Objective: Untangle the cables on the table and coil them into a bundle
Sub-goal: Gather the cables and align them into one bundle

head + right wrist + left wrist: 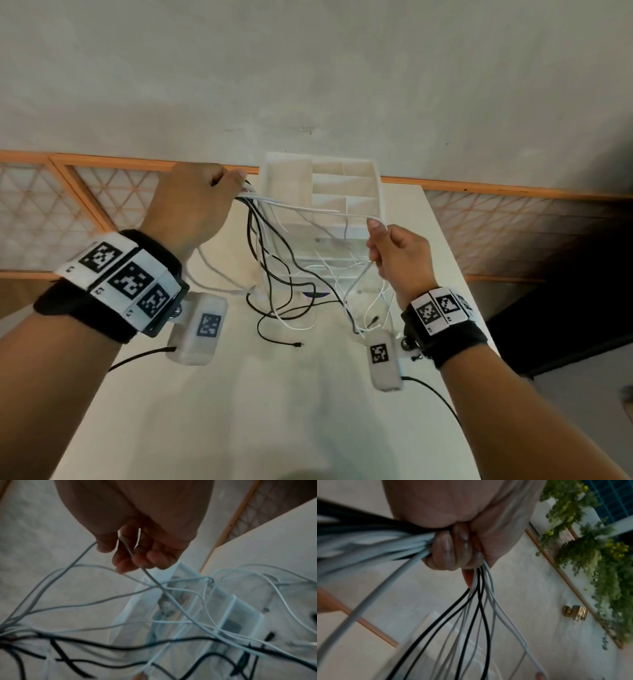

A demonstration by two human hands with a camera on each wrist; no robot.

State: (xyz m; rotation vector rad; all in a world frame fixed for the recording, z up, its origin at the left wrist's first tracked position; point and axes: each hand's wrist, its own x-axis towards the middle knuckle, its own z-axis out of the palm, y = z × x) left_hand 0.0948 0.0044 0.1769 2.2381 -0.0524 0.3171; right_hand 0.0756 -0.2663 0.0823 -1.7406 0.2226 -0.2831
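My left hand (202, 202) is raised above the table and grips a bunch of black and white cables (412, 540) in a fist (453, 550). From it the cables (274, 270) hang down in loops to the table, their ends trailing loose. One white cable (308, 209) stretches across to my right hand (394, 253), which holds it between thumb and curled fingers (135, 555). That white cable (171, 596) runs on down from the right hand into the tangle below.
A white compartmented organizer (356, 185) with clear drawers stands at the back of the white table (274, 394), behind the cables. A black plug end (299, 344) lies on the tabletop. An orange-framed lattice rail (102, 185) runs behind the table.
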